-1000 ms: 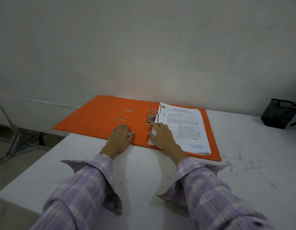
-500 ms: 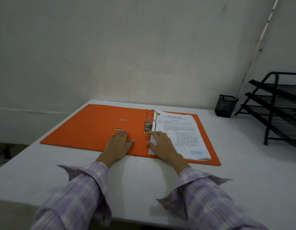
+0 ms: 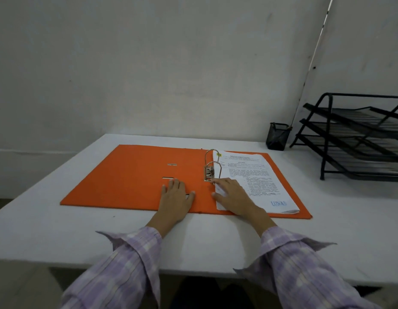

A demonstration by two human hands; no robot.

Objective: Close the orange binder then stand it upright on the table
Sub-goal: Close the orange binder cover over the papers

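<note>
The orange binder (image 3: 131, 177) lies open and flat on the white table (image 3: 216, 241). Its metal ring mechanism (image 3: 210, 169) stands up near the middle. A stack of printed papers (image 3: 253, 177) rests on the binder's right half. My left hand (image 3: 175, 197) lies flat, fingers spread, on the left cover close to the spine at the near edge. My right hand (image 3: 233, 196) lies flat on the near left corner of the papers, its fingertips just below the ring mechanism. Neither hand grips anything.
A black mesh pen cup (image 3: 278, 136) stands at the back right by the wall. A black tiered paper tray rack (image 3: 358, 134) fills the far right of the table. The table's near edge runs just under my sleeves.
My head view has swung right and pulled back, bringing the tray rack into sight. Both hands stay flat in the same places on the binder.
</note>
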